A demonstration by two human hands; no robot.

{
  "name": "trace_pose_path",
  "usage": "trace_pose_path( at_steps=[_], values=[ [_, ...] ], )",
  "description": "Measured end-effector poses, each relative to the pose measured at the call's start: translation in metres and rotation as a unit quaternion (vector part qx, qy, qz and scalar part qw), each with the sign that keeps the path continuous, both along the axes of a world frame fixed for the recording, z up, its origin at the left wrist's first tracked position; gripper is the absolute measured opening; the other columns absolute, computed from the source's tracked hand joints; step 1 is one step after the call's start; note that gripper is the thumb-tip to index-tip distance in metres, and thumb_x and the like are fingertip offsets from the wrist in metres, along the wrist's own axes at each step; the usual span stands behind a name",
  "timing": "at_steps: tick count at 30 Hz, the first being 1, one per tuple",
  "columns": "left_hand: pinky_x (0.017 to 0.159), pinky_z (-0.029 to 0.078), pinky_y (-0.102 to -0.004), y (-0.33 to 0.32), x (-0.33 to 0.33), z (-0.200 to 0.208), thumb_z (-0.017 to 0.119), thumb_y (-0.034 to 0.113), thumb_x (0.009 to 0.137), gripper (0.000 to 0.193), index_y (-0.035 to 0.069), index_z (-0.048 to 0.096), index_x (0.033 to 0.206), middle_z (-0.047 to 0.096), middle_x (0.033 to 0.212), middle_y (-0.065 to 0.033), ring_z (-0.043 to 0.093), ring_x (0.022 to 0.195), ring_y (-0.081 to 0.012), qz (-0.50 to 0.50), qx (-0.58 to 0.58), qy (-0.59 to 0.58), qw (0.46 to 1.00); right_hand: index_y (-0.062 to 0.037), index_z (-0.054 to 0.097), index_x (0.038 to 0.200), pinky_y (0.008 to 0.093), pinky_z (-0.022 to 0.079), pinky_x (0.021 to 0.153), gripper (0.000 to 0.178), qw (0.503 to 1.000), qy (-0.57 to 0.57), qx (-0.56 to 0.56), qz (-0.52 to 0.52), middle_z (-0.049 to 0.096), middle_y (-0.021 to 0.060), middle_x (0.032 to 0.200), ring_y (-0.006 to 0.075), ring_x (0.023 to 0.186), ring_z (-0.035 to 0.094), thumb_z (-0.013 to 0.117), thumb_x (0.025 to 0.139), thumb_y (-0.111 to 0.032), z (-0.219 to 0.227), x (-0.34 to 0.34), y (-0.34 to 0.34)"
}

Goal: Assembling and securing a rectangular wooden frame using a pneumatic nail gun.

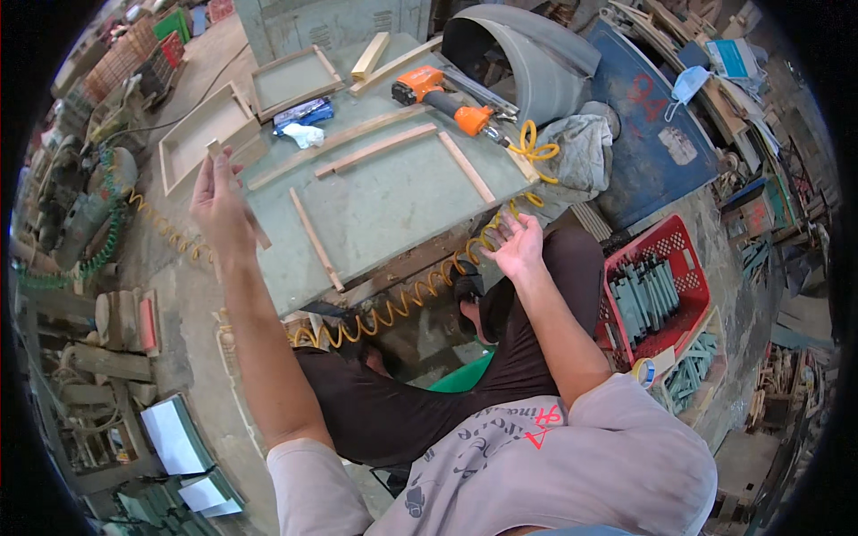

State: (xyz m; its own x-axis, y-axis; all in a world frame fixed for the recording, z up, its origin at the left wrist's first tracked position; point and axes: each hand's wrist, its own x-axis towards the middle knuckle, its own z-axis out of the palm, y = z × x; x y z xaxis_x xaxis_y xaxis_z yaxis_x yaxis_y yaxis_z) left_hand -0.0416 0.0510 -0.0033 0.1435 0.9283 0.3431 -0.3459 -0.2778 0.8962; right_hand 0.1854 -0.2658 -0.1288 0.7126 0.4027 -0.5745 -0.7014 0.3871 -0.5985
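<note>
My left hand (219, 201) is raised over the left side of the work table (384, 210), its fingers closed round a wooden strip (261, 235). One end of that strip sticks up above the fingertips; the other shows below the wrist. Palm up, my right hand (517, 247) holds nothing, with fingers apart, beside the yellow coiled air hose (429, 284) at the table's near right corner. Between the hands, three loose wooden strips lie spaced apart: a far one (375, 150), a right one (466, 167) and a left one (315, 239).
An orange and black nail gun (447, 103) lies at the table's back right. Wooden frames (201, 143) sit back left, near a blue packet (304, 114). A grey metal drum (545, 76) stands behind. Right of my leg is a red crate (657, 281) of greenish strips.
</note>
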Motion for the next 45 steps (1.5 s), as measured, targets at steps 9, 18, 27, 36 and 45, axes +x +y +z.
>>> trace_pose_path(
  at_steps=[9,18,27,36,45],
  values=[
    [0.067,0.047,-0.0239,-0.021,0.016,-0.003,0.06,0.017,0.093,0.03,-0.002,0.061,0.117,0.068,0.106,-0.0084,0.061,0.081,-0.0118,-0.149,-0.095,-0.051,0.983,-0.0115,0.046,0.135,0.0547,0.018,0.11,0.051,0.952,-0.295,-0.073,-0.024,0.038,0.0056,0.146,0.0216,0.14,0.023,0.043,0.095,-0.042,0.054,-0.038,0.01],
    [0.073,0.053,-0.0302,-0.084,0.068,-0.019,0.061,0.016,0.092,0.031,-0.002,0.06,0.117,0.067,0.106,-0.009,0.065,0.093,-0.0189,-0.289,-0.228,-0.032,0.929,-0.0007,0.06,0.102,0.026,0.05,0.069,0.038,0.705,-0.63,-0.051,0.32,0.06,0.0077,0.097,0.0118,0.08,0.06,0.078,0.079,-0.025,0.106,-0.047,0.1],
    [0.069,0.051,-0.0289,-0.107,0.085,-0.043,0.065,0.013,0.09,0.033,-0.003,0.06,0.118,0.066,0.104,-0.0072,0.062,0.092,-0.0156,-0.22,-0.339,-0.081,0.911,-0.0014,0.056,0.088,0.025,0.048,0.061,0.036,0.677,-0.611,-0.1,0.398,0.06,0.0027,0.076,0.0076,0.068,0.057,0.082,0.074,-0.022,0.093,-0.027,0.132],
    [0.083,0.05,-0.0314,-0.109,0.093,-0.051,0.061,0.011,0.092,0.041,0.001,0.051,0.131,0.064,0.11,-0.0077,0.062,0.097,-0.0165,-0.321,-0.36,-0.055,0.874,0.0033,0.059,0.096,0.0271,0.055,0.063,0.026,0.783,-0.456,-0.036,0.422,0.062,0.0073,0.086,0.0119,0.076,0.062,0.074,0.081,-0.011,0.088,0.002,0.116],
    [0.093,0.053,-0.039,-0.095,0.09,-0.059,0.06,0.013,0.092,0.038,-0.006,0.05,0.124,0.059,0.114,-0.0128,0.058,0.105,-0.022,-0.281,-0.378,-0.021,0.882,0.0015,0.061,0.102,0.0275,0.051,0.064,0.027,0.692,-0.562,-0.25,0.378,0.066,0.0066,0.079,0.0125,0.072,0.064,0.068,0.083,-0.016,0.089,0.061,0.096]
  ],
)
